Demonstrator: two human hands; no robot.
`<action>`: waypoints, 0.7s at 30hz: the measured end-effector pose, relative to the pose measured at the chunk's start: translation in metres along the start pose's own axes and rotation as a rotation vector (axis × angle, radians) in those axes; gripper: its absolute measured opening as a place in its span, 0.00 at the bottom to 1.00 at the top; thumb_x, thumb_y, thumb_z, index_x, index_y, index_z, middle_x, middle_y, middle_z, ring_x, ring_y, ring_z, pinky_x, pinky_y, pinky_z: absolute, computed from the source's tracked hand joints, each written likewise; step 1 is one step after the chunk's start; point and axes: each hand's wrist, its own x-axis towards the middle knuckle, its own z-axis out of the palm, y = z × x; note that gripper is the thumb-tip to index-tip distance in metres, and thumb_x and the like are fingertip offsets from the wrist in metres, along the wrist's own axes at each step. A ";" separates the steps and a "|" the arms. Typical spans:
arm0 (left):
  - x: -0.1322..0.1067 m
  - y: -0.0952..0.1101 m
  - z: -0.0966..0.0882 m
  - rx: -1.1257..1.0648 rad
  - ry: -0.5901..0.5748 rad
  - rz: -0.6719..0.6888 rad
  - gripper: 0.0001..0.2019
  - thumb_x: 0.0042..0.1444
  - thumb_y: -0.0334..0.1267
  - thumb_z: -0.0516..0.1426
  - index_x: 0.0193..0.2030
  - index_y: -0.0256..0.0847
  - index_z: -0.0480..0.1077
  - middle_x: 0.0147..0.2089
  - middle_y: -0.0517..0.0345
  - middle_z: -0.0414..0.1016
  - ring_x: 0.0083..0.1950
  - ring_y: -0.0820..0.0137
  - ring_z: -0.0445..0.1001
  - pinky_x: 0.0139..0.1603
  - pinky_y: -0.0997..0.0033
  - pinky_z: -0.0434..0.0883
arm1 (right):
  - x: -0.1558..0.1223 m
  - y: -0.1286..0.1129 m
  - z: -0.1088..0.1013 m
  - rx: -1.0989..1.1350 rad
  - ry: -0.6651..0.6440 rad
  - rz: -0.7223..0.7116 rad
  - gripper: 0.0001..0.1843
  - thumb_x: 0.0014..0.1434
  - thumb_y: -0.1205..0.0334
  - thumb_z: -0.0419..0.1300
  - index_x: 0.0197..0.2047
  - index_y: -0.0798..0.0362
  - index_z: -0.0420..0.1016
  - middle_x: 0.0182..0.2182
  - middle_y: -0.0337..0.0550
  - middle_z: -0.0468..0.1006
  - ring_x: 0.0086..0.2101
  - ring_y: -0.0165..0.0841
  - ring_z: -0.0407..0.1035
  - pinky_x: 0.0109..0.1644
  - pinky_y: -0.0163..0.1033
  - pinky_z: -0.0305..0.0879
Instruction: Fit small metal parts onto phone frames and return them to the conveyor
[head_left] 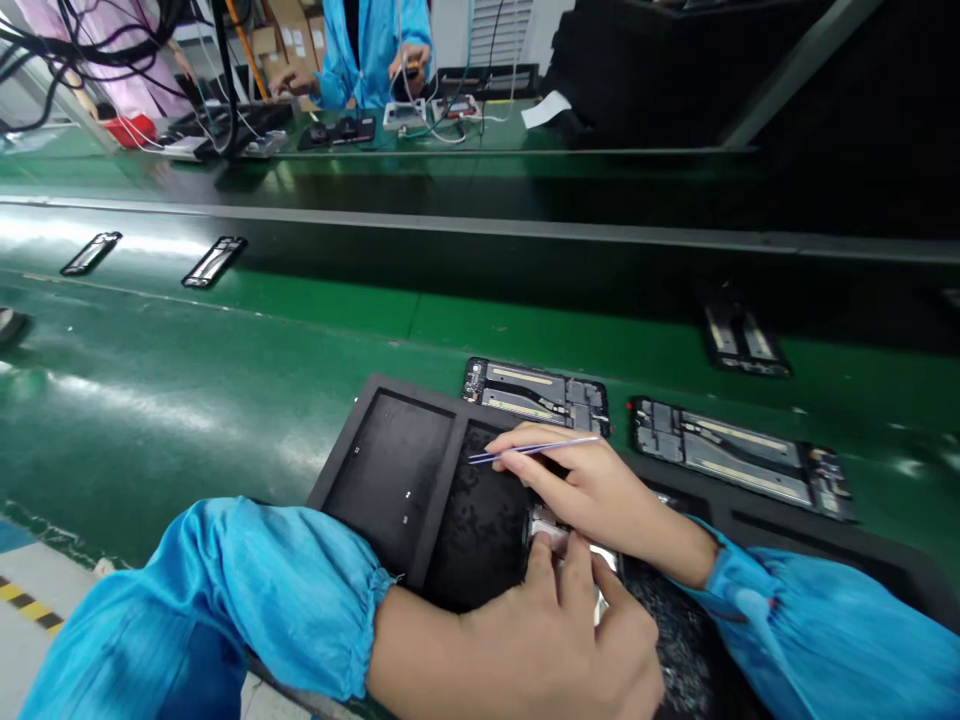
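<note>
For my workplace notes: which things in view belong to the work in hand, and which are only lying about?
Likely part of the work:
tweezers, in the right hand
silvery part, under the left hand
black tray
nearby phone units

Probably just lying about:
white sheet
cardboard boxes

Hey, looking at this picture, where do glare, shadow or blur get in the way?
Head view: whitish glare streaks the green work surface at left; head view: deep shadow covers the upper right, where the far phone frame looks dim and smeared; head view: the tweezers in the right hand read fairly clearly.
</note>
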 end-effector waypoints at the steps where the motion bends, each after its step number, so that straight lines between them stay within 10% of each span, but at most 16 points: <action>1: 0.000 0.001 0.001 0.003 0.013 -0.014 0.38 0.68 0.64 0.39 0.56 0.31 0.74 0.55 0.34 0.74 0.54 0.41 0.76 0.52 0.45 0.72 | 0.000 0.000 0.000 -0.005 -0.006 -0.014 0.13 0.68 0.64 0.56 0.35 0.52 0.82 0.38 0.44 0.86 0.39 0.34 0.80 0.44 0.37 0.76; 15: 0.000 0.005 0.001 -0.011 0.005 -0.044 0.39 0.67 0.65 0.40 0.56 0.31 0.74 0.55 0.33 0.74 0.55 0.40 0.75 0.54 0.44 0.69 | 0.000 0.000 0.001 -0.011 -0.009 -0.060 0.13 0.67 0.66 0.57 0.36 0.52 0.83 0.38 0.42 0.86 0.40 0.34 0.80 0.46 0.36 0.76; 21: 0.002 0.001 -0.004 -0.107 -0.037 -0.053 0.36 0.68 0.62 0.44 0.59 0.28 0.70 0.53 0.36 0.73 0.55 0.44 0.74 0.54 0.47 0.68 | -0.001 -0.003 -0.008 0.131 0.093 0.208 0.14 0.68 0.57 0.56 0.39 0.52 0.81 0.33 0.45 0.83 0.28 0.33 0.75 0.32 0.38 0.72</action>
